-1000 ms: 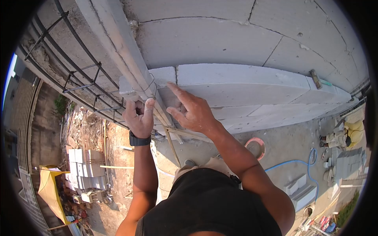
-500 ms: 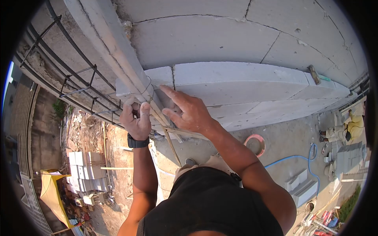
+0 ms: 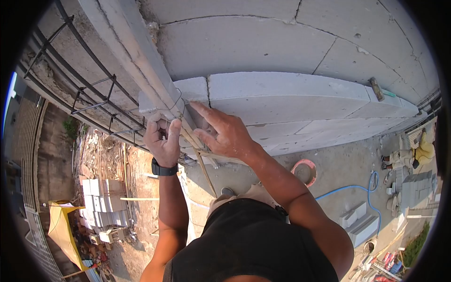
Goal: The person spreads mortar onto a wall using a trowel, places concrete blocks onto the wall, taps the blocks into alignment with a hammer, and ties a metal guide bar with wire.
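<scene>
A long pale board (image 3: 136, 56) runs down along the end of a white block wall (image 3: 286, 87). A thin wire (image 3: 179, 97) loops out at the board's lower part. My left hand (image 3: 163, 139) is just left of the board, fingers curled and thumb raised close to it; whatever sits between the fingers is too small to make out. On the board's other side is my right hand (image 3: 225, 134), with index finger stretched towards the block beside the board and thumb apart. Nothing shows in its grasp.
Tied steel bars (image 3: 101, 101) run along the left. A hammer-like tool (image 3: 376, 89) lies on the wall top. Below are a pink round tub (image 3: 305, 172), a blue hose (image 3: 347, 188) and grey blocks (image 3: 361, 223). A person in yellow (image 3: 424, 149) is at far right.
Both hands stay in nearly the same place by the board. My left fingers and thumb have shifted very slightly, and the view has tilted a little.
</scene>
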The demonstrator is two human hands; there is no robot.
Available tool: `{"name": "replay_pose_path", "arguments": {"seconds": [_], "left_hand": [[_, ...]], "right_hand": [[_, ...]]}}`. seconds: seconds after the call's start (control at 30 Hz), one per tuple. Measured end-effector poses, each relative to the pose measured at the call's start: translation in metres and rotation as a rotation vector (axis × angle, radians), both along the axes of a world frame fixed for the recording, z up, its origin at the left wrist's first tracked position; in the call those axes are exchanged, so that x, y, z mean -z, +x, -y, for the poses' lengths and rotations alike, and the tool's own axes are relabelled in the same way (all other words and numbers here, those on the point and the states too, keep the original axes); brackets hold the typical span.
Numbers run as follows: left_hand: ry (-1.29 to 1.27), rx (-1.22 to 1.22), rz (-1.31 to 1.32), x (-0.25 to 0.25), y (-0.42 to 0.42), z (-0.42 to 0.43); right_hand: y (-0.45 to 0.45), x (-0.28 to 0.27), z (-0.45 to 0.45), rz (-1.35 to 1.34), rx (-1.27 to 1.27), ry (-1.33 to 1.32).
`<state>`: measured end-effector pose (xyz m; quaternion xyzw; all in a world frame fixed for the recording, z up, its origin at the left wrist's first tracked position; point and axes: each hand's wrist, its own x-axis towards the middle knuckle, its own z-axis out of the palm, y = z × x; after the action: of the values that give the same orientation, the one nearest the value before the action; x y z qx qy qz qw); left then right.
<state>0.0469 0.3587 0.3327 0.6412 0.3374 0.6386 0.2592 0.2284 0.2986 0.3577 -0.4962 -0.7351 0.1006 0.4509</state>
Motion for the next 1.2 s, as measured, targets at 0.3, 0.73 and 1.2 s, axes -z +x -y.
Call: {"name": "replay_pose_path", "arguments": {"seconds": [0.3, 0.73, 1.2], "left_hand": [[-0.019, 0.044, 0.053, 0.0, 0.004, -0.001], [-0.009, 0.032, 0.009, -0.001, 0.006, 0.004], [-0.038, 0.124, 0.14, -0.029, 0.01, 0.005]], "right_hand": [[0.0, 0.001, 0.0, -0.007, -0.023, -0.033], [0.003, 0.002, 0.0, 0.01, -0.023, 0.005], [0.009, -0.012, 0.011, -0.229, -0.109, -0.231]]}}
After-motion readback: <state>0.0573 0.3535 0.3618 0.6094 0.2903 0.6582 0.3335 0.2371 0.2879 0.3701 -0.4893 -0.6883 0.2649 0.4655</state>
